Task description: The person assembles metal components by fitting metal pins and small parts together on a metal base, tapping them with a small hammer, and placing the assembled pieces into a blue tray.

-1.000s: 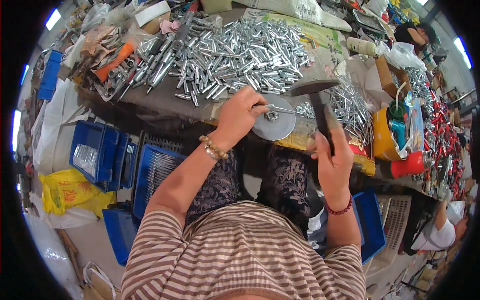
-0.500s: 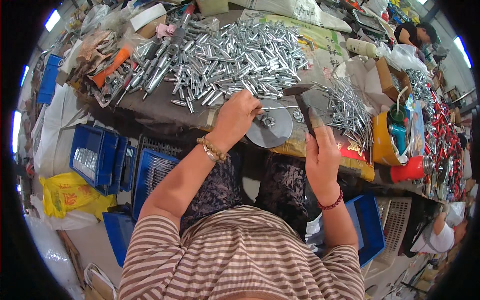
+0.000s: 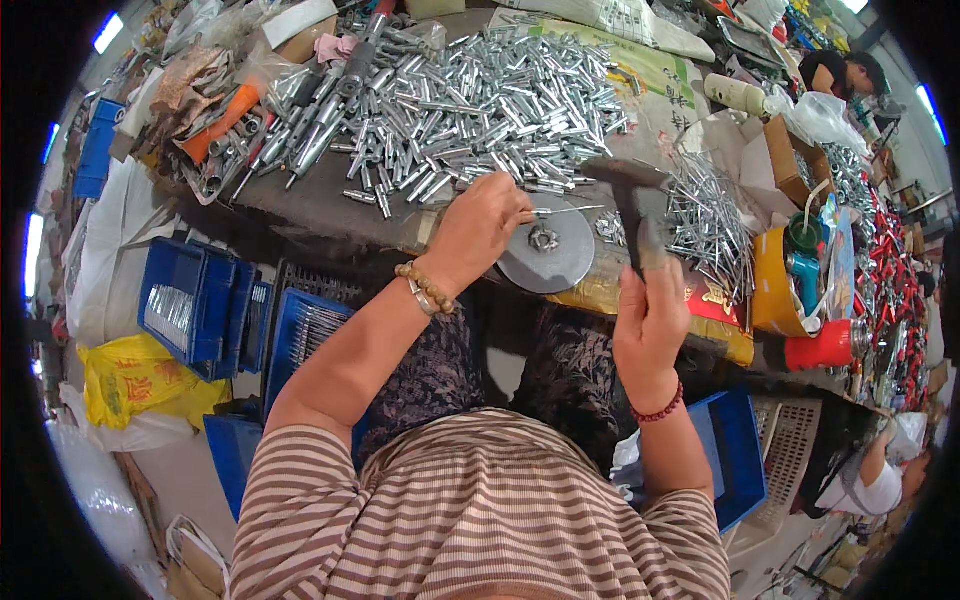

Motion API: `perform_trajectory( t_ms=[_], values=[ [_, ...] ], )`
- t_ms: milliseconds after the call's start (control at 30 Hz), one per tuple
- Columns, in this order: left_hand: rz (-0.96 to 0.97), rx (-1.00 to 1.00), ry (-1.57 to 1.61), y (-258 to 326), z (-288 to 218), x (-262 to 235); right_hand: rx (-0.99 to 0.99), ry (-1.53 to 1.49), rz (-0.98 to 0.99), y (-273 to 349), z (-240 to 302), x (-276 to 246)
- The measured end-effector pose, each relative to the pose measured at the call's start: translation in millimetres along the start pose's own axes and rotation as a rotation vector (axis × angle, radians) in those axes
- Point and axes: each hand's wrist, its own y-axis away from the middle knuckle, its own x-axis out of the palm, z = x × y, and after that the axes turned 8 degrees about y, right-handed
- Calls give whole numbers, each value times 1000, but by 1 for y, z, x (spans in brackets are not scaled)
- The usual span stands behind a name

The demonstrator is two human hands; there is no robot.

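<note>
My left hand (image 3: 483,222) is closed on a thin metal rod (image 3: 570,210), which points right above a round grey metal disc (image 3: 560,262). A small cluster of metal bits (image 3: 543,238) sits on the disc's middle. In my right hand (image 3: 652,318) is a hammer (image 3: 628,195), its dark head raised to the right of the rod and apart from it. Beyond my left hand spreads a big heap of shiny metal tubes (image 3: 490,100). A pile of thin metal rods (image 3: 705,215) lies to the right of the hammer.
Blue bins (image 3: 185,310) holding metal pieces stand lower left, near a yellow plastic bag (image 3: 145,385). At right are a yellow container (image 3: 778,285), a red bottle (image 3: 822,345) and a cardboard box (image 3: 790,165). Another person (image 3: 840,75) is at the far right.
The hammer has tilted, its head swinging right and its handle now more upright. My left hand keeps the rod over the disc. The whole view has shifted slightly.
</note>
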Motion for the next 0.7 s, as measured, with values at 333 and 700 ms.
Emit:
perform_trajectory(
  t_ms=[333, 700],
  values=[
    [21, -24, 14, -3, 6, 1, -2, -1, 151, -12, -12, 10],
    [-27, 9, -119, 6, 10, 2, 294, -224, 190, -6, -29, 9]
  ],
)
